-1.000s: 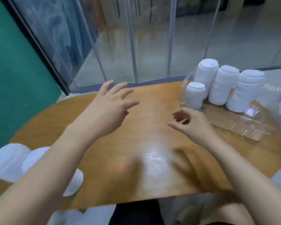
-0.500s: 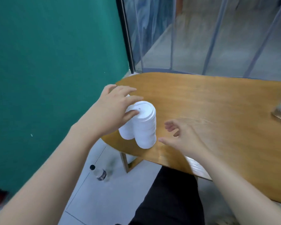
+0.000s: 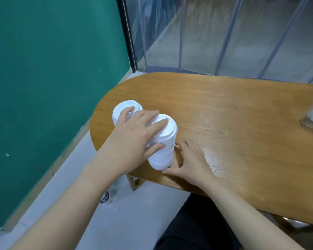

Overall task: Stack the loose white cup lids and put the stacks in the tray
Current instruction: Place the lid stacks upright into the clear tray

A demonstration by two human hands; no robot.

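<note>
Two hands meet at the near lid stack [image 3: 162, 141]: the left hand [image 3: 134, 139] curls round its top, and the right hand [image 3: 188, 162], fingers spread, touches its base at the table's [image 3: 233, 123] rounded left end. Squeeze evenly and lift straight, so that the far lid stack [image 3: 124, 109] just behind stays upright.

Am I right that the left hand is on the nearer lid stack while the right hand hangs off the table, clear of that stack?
Not quite. The head view shows the left hand on the nearer lid stack, but the right hand rests on the table, fingers at the stack's base.
</note>
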